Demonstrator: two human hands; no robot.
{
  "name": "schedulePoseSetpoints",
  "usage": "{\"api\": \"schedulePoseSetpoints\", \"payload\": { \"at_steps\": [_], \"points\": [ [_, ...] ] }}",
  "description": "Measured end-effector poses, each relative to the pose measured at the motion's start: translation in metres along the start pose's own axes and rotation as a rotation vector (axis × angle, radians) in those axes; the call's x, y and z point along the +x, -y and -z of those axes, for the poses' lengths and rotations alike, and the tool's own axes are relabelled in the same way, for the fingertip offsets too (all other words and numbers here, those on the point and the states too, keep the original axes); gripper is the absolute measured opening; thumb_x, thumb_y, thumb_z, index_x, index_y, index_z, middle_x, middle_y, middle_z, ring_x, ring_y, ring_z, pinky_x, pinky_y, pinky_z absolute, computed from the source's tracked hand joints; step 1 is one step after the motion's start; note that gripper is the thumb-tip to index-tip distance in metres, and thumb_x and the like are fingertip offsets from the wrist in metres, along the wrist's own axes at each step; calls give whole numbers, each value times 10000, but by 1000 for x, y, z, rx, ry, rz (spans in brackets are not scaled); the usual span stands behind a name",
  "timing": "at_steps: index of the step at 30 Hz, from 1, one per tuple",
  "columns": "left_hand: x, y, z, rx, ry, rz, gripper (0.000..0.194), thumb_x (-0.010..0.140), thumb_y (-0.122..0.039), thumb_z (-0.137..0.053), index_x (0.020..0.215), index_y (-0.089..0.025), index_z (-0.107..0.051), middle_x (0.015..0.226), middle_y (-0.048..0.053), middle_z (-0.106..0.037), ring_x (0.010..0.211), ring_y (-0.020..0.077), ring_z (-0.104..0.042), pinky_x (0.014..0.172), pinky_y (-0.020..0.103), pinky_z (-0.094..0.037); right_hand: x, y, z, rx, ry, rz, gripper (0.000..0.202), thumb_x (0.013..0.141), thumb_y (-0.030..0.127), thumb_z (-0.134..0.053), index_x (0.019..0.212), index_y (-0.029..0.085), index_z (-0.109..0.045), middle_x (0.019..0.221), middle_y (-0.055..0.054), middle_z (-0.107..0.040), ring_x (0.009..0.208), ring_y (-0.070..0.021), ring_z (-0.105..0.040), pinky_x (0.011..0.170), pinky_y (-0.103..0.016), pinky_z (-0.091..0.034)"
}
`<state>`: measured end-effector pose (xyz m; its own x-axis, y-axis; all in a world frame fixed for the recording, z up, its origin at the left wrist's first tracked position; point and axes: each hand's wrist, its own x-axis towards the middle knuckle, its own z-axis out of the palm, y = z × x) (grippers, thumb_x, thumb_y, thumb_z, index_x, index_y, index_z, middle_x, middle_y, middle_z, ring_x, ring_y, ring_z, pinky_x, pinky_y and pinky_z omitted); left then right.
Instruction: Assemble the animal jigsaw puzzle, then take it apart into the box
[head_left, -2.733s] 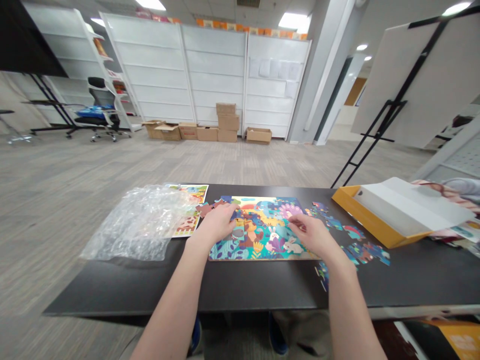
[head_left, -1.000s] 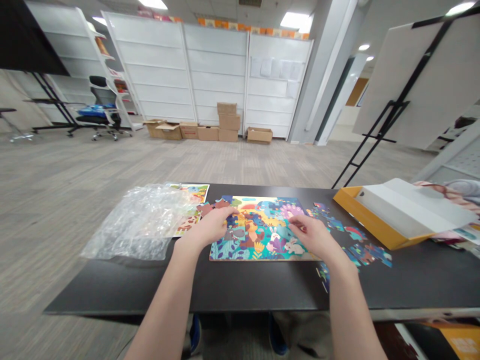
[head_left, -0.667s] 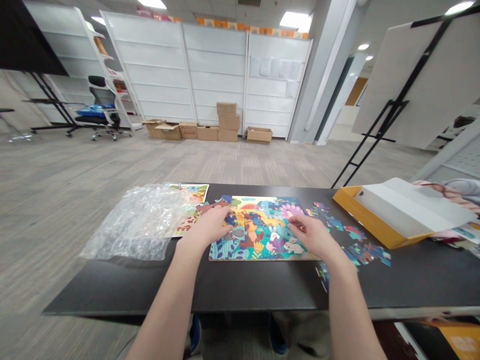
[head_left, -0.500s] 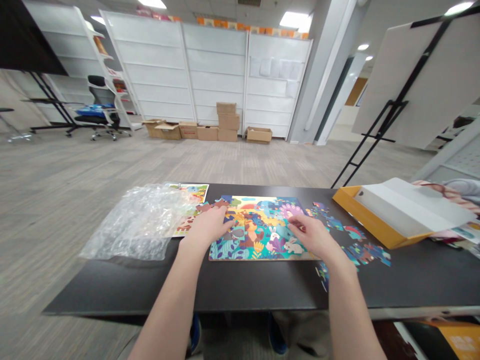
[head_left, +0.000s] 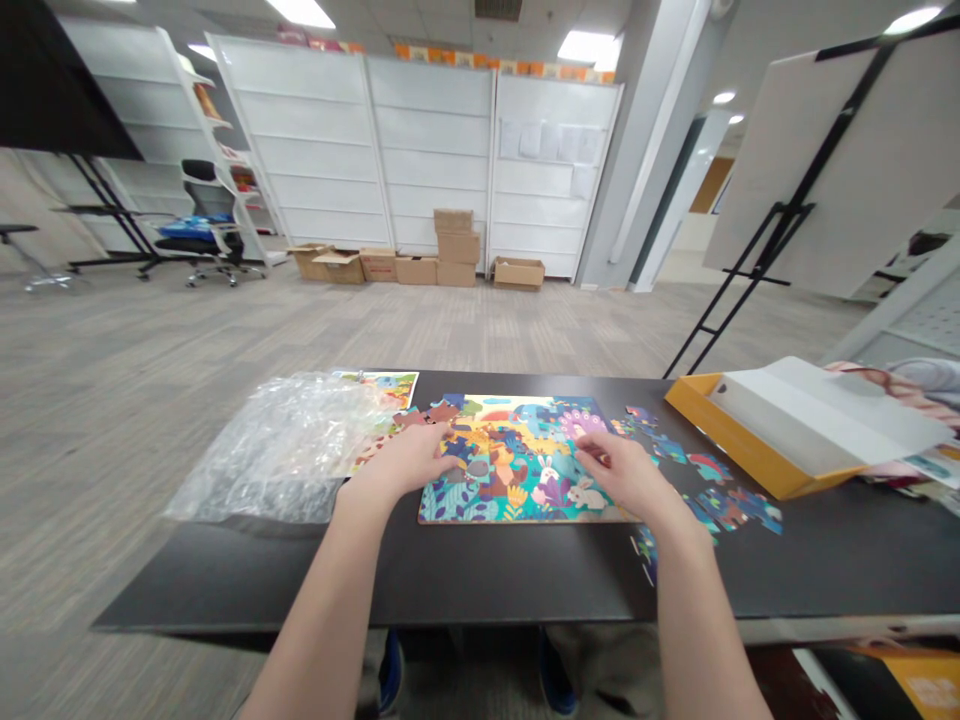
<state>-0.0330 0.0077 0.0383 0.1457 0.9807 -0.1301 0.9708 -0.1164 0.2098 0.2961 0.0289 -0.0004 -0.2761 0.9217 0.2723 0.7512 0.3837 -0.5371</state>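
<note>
Black table (head_left: 480,575): clear bubble wrap (head_left: 262,455) at left, animal jigsaw (head_left: 517,508) in the middle. Left hand (head_left: 401,462) at its left edge, thumb apart from fingers; right hand (head_left: 624,472) over its right side, thumb and fingers nearly pinched. Can't tell if either grips anything. Loose jigsaw pieces (head_left: 731,509) lie right.

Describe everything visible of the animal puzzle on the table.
The animal puzzle is a flat, rectangular, card-like jigsaw printed in teal, yellow and purple with plants and animals, including white rabbits. It lies face up on the black table. The left hand hides part of its left side, the right hand part of its right; contact is unclear.
</note>
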Motion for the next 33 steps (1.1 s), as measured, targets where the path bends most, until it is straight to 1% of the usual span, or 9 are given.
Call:
{"api": "schedulePoseSetpoints", "payload": {
  "at_steps": [4, 7, 10, 14, 19, 23, 25, 30, 33],
  "points": [
    [5, 3, -1, -41, 20, -105, 521, 897, -464, -619, 1381, -275, -585, 1332, 91, -684, 1195, 311, -650, 977, 379, -488, 0, 2, 1, 21, 6, -4, 141, 866, 246, -600, 926, 222, -725, 894, -63, -795, 779, -210, -744, 718, -317, -567],
    [7, 6, -1, -46, 52, -117, 466, 897, -470, -617, 1324, -285, -625, 1345, 75, -678, 1194, 305, -650, 965, 369, -489, 0, 2, 1, 24, 4, 1, 145, 870, 256, -589, 917, 222, -722, 888, -60, -794, 773, -208, -740, 711, -315, -564],
    [8, 11, -2, -51, 30, -46, 447, 854, -501, -656, 1217, -239, -651, 1220, 93, -727, 1093, 293, -685, 850, 328, -505, 0, 2, 1, 14, -4, 16, 148, 865, 264, -582, 893, 230, -724, 875, -49, -793, 747, -201, -730, 694, -309, -557],
    [6, 23, -2, -61, -14, 19, 393, 811, -510, -684, 1061, -208, -656, 984, 71, -746, 912, 255, -698, 700, 290, -474, 0, 4, 2, 0, 0, 16, 159, 864, 266, -575, 878, 227, -728, 863, -47, -791, 719, -194, -719, 682, -301, -547],
    [-2, 34, 6, 52, 1, 149, 292, 807, -465, -688, 959, -218, -666, 918, 84, -755, 882, 273, -708, 688, 302, -483, 0, 5, 3, 8, 8, 2, 154, 871, 259, -574, 906, 218, -719, 889, -55, -790, 759, -204, -727, 709, -313, -550],
    [-13, 33, 14, 145, 25, 297, 234, 814, -364, -654, 992, -218, -696, 1006, 129, -765, 965, 317, -718, 751, 339, -525, -1, 3, 2, 20, 8, -8, 149, 867, 261, -588, 926, 224, -719, 912, -60, -790, 792, -216, -739, 720, -319, -565],
    [-15, 30, 16, 153, 5, 327, 247, 833, -321, -610, 1037, -216, -700, 1058, 141, -757, 1006, 330, -713, 787, 364, -537, -1, 2, 1, 22, 5, -10, 151, 869, 265, -588, 932, 226, -720, 912, -59, -790, 800, -218, -741, 726, -322, -569],
    [-4, 30, 11, 115, -170, 274, 314, 946, -313, -442, 1160, -224, -656, 1234, 149, -681, 1079, 318, -692, 859, 394, -543, -1, 3, 2, 19, 9, -5, 146, 866, 261, -585, 925, 228, -715, 906, -55, -789, 799, -217, -739, 730, -324, -567],
    [6, 34, 3, 134, -168, 271, 309, 932, -275, -472, 1201, -215, -611, 1296, 158, -635, 1093, 313, -686, 861, 388, -544, -1, 4, 3, 12, 12, -11, 149, 868, 266, -580, 923, 223, -711, 907, -57, -788, 794, -220, -737, 727, -328, -567]
  ]
}}
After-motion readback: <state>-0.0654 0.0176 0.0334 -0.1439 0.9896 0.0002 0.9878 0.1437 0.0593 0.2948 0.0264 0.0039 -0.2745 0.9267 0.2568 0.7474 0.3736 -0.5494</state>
